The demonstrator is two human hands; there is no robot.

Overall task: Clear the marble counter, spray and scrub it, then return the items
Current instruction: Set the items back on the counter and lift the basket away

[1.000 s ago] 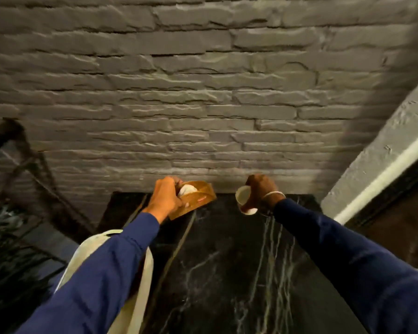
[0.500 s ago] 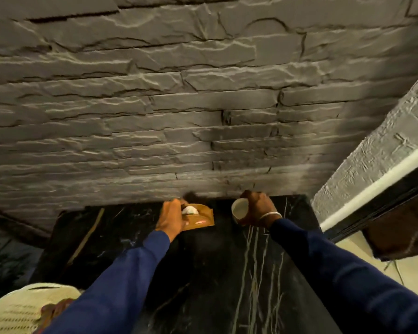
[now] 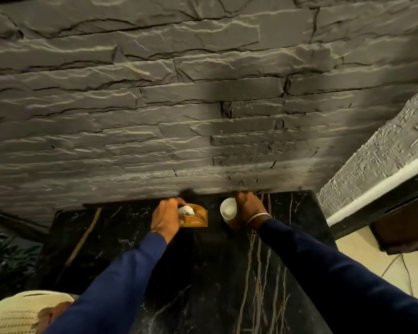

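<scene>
The black marble counter with pale veins runs from me to the grey stone wall. My left hand grips a small orange-brown dish that holds a white lump, low over the counter's far edge. My right hand is closed around a white cup, held tilted with its mouth facing left, close to the wall. Whether dish and cup touch the marble is unclear. Both arms wear dark blue sleeves.
The rough grey stone wall rises right behind the counter. A cream woven basket sits at the lower left beside the counter. A white textured pillar and a dark frame stand to the right, with pale floor below.
Both hands have carried the dish and cup forward and down toward the counter's far edge by the wall. The view has swung closer to the wall.
</scene>
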